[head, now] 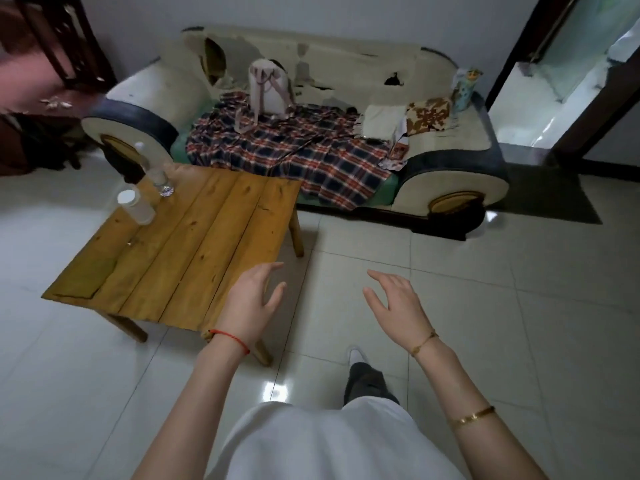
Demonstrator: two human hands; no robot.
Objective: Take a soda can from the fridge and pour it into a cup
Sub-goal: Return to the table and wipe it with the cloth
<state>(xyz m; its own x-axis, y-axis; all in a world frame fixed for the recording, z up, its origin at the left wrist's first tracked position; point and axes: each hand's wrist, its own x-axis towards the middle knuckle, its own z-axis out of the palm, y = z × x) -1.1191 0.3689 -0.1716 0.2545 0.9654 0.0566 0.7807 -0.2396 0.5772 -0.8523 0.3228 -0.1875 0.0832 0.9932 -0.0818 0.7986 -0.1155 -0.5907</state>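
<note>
Head view of a tiled room. Left hand point(254, 299) and right hand point(398, 306) are raised side by side above the floor point(485, 323), palms turned inward, apart from each other. Fingers point(273, 268) of each hand are spread wide and gently bent, holding and touching nothing. The left hand hangs just past the near right corner of the wooden bench point(194, 244). On the bench's far left corner stand a clear cup point(136, 206) and a plastic bottle point(157, 174), just beside each other. No soda can is visible. Behind the bench, a sofa point(346, 84) carries a plaid blanket point(294, 157).
</note>
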